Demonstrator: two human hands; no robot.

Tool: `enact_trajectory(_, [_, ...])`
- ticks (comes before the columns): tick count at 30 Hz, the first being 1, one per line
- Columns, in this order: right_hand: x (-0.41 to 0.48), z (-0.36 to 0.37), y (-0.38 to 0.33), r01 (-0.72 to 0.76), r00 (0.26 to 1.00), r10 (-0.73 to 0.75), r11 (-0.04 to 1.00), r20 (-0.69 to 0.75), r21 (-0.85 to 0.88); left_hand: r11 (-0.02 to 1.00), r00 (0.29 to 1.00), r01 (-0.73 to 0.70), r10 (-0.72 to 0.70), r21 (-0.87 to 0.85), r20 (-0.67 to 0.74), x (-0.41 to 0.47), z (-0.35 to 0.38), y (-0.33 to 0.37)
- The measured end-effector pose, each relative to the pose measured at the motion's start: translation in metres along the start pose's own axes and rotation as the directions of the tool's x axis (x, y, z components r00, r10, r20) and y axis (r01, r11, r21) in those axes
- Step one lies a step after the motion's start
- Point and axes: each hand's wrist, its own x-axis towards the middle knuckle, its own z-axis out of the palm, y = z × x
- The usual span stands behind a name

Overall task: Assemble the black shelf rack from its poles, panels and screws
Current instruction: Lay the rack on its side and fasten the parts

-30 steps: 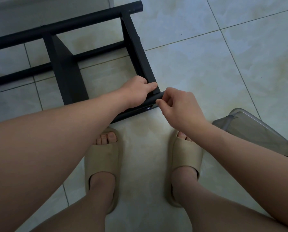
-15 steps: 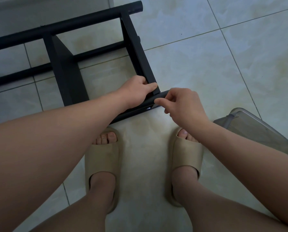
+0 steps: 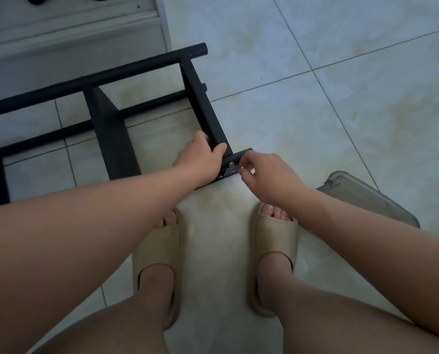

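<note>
The left hand grips the black shelf rack at its near corner, mid-frame. The right hand pinches a small silvery piece, too small to identify, beside the screw. This looks like fastening the pole joint, and the next move calls for turning the screw tight while the corner is held steady.

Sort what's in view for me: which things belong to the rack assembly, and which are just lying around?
Job: black rack frame, its side panel gripped by the left hand, near pole with its screw, right hand at the pole's end.
Lying about: grey plastic container; beige slides, worn.
</note>
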Motion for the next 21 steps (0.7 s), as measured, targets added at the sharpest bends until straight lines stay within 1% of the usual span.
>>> enact_trajectory(1, [-0.009, -0.005, 0.007, -0.004, 1.000, 0.003, 0.999, 0.014, 0.041, 0.996, 0.999, -0.011, 0.014, 0.090, -0.038, -0.009, -0.002, 0.003])
enact_trajectory(2, [-0.018, -0.010, 0.015, 0.001, 1.000, -0.003, 0.998, 0.022, 0.062, 0.981, 0.995, -0.052, 0.066, 0.187, -0.068, -0.018, -0.003, 0.006])
enact_trajectory(4, [-0.038, -0.020, 0.036, 0.016, 1.000, -0.016, 0.999, 0.021, 0.032, 0.902, 0.964, -0.215, 0.257, 0.374, -0.065, -0.038, -0.006, 0.017])
enact_trajectory(6, [-0.057, -0.028, 0.058, 0.023, 1.000, -0.023, 0.999, 0.004, -0.043, 0.769, 0.894, -0.401, 0.446, 0.497, 0.031, -0.056, -0.005, 0.032])
enact_trajectory(7, [-0.067, -0.032, 0.069, 0.022, 1.000, -0.023, 0.996, -0.006, -0.088, 0.697, 0.855, -0.478, 0.510, 0.535, 0.099, -0.064, -0.002, 0.040])
enact_trajectory(8, [-0.077, -0.034, 0.080, 0.014, 1.000, -0.016, 0.991, -0.015, -0.135, 0.625, 0.816, -0.542, 0.552, 0.563, 0.172, -0.072, 0.002, 0.047])
enact_trajectory(10, [-0.096, -0.037, 0.104, -0.021, 1.000, 0.016, 0.974, -0.021, -0.224, 0.501, 0.745, -0.638, 0.592, 0.584, 0.307, -0.085, 0.013, 0.063])
enact_trajectory(12, [-0.112, -0.036, 0.128, -0.066, 0.998, 0.064, 0.954, -0.018, -0.294, 0.428, 0.690, -0.701, 0.609, 0.570, 0.391, -0.093, 0.026, 0.077])
enact_trajectory(15, [-0.129, -0.030, 0.161, -0.161, 0.987, 0.159, 0.932, -0.033, -0.325, 0.395, 0.650, -0.745, 0.612, 0.538, 0.451, -0.096, 0.051, 0.097])
enact_trajectory(18, [-0.139, -0.019, 0.188, -0.208, 0.977, 0.210, 0.933, -0.024, -0.293, 0.405, 0.645, -0.759, 0.571, 0.510, 0.507, -0.093, 0.084, 0.109])
enact_trajectory(19, [-0.142, -0.015, 0.196, -0.199, 0.979, 0.202, 0.938, -0.017, -0.283, 0.426, 0.657, -0.753, 0.543, 0.502, 0.524, -0.090, 0.096, 0.111])
enact_trajectory(21, [-0.145, -0.008, 0.212, -0.170, 0.984, 0.176, 0.951, 0.000, -0.260, 0.531, 0.715, -0.697, 0.453, 0.482, 0.533, -0.082, 0.119, 0.111])
